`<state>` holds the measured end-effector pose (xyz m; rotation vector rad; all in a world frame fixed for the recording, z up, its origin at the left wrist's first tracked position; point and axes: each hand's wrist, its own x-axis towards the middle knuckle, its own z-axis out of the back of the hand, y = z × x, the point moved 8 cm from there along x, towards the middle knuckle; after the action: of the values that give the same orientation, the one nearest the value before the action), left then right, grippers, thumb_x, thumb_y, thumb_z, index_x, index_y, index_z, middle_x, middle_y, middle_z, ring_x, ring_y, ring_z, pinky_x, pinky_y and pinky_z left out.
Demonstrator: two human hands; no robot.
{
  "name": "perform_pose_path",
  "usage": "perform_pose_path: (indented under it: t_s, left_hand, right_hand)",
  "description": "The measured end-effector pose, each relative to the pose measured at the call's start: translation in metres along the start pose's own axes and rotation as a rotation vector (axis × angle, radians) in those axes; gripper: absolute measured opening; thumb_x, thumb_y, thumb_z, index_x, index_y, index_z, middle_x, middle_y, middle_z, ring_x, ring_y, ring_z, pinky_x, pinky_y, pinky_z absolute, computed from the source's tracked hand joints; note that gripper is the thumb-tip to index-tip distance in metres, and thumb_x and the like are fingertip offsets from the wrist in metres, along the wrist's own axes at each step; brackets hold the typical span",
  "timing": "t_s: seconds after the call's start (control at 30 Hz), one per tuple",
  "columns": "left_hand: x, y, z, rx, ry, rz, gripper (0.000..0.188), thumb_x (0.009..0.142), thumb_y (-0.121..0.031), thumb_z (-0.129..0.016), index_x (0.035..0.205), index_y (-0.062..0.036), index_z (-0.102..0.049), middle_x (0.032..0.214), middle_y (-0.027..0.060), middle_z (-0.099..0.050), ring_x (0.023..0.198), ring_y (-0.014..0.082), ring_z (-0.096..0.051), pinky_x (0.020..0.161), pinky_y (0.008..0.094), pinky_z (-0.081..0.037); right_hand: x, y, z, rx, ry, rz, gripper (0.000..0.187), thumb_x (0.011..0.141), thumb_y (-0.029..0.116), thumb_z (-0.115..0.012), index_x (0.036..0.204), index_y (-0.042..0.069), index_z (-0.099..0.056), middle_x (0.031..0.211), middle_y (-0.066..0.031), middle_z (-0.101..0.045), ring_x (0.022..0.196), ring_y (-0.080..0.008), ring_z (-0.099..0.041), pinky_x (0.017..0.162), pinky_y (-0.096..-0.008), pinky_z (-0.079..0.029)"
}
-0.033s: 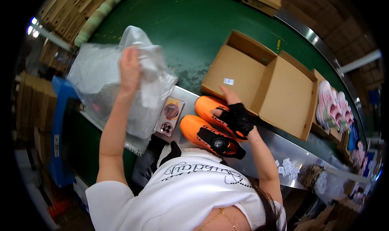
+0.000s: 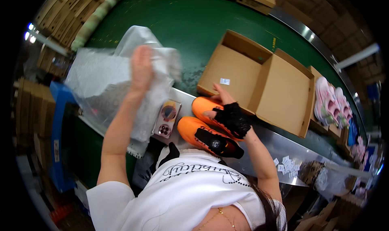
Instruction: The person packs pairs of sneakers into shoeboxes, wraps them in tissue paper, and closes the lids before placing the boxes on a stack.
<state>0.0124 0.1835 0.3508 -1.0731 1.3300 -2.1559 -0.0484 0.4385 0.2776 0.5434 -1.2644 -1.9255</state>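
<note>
My left hand (image 2: 142,71), smeared by motion, is at a stack of thin white wrapping sheets (image 2: 95,69); I cannot tell whether its fingers grip a sheet. A raised flap of sheet beside it is blurred too. My right hand (image 2: 230,114), in a black fingerless glove, lies across the farther of two orange and black shoes (image 2: 200,129). Its thumb and fingers are spread to either side of that shoe. The shoes lie side by side on the metal table edge against my shirt. Just beyond the right fingertips stands an open cardboard shoe box (image 2: 239,71).
A phone in a patterned case (image 2: 167,118) lies between the sheets and the shoes. Small white labels (image 2: 287,166) are scattered on the metal at right. Pink and white shoes (image 2: 327,101) sit farther right. A blue frame (image 2: 60,138) stands at left, with stacked boxes (image 2: 65,12) behind.
My left hand has moved right across the sheets, and the raised flap has swung right with it. My right hand stays on the orange shoe. The whole view has shifted slightly.
</note>
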Motion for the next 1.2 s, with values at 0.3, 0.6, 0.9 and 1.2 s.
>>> perform_pose_path:
  t_s: [0.3,0.6,0.9,1.2]
  left_hand:
    - [-0.075,-0.100,-0.249,0.051,0.442,-0.561,0.041,0.082,-0.031,-0.057,0.105,0.0016,-0.051,0.116,0.0240,-0.045,0.108,0.0372,-0.044,0.084,0.0416,-0.039]
    - [-0.047,0.052,-0.200,0.528,0.573,-0.488,0.034,0.079,-0.038,-0.056,0.084,-0.0043,-0.063,0.100,0.0188,-0.054,0.098,0.0323,-0.049,0.081,0.0431,-0.038]
    - [-0.047,0.208,-0.203,-0.684,0.377,1.145,0.055,0.077,-0.039,-0.063,0.112,0.0010,-0.050,0.116,0.0152,-0.052,0.106,0.0256,-0.050,0.087,0.0412,-0.042]
    - [-0.075,0.176,-0.201,-0.298,0.349,0.761,0.028,0.086,-0.022,-0.052,0.107,-0.0039,-0.051,0.098,0.0067,-0.058,0.087,0.0171,-0.056,0.072,0.0336,-0.047]
  right_hand:
    - [-0.078,-0.141,0.171,0.738,-1.146,-0.024,0.034,0.082,0.029,-0.055,0.109,0.009,-0.052,0.095,-0.0057,-0.060,0.070,-0.0133,-0.058,0.058,-0.0257,-0.049]
    - [-0.323,-0.237,0.316,0.902,-1.464,-0.074,0.027,0.087,0.025,-0.046,0.103,0.005,-0.054,0.088,-0.0124,-0.060,0.057,-0.0171,-0.049,0.044,-0.0262,-0.035]
    - [-0.290,-0.162,0.149,0.488,-1.265,-0.366,0.017,0.082,0.027,-0.052,0.082,0.010,-0.054,0.081,-0.0066,-0.058,0.077,-0.0178,-0.057,0.062,-0.0263,-0.046]
    - [-0.140,-0.042,-0.043,-0.942,-0.094,0.177,0.007,0.065,0.012,-0.054,0.066,0.010,-0.061,0.051,-0.0059,-0.050,0.060,-0.0189,-0.051,0.081,-0.0419,-0.039]
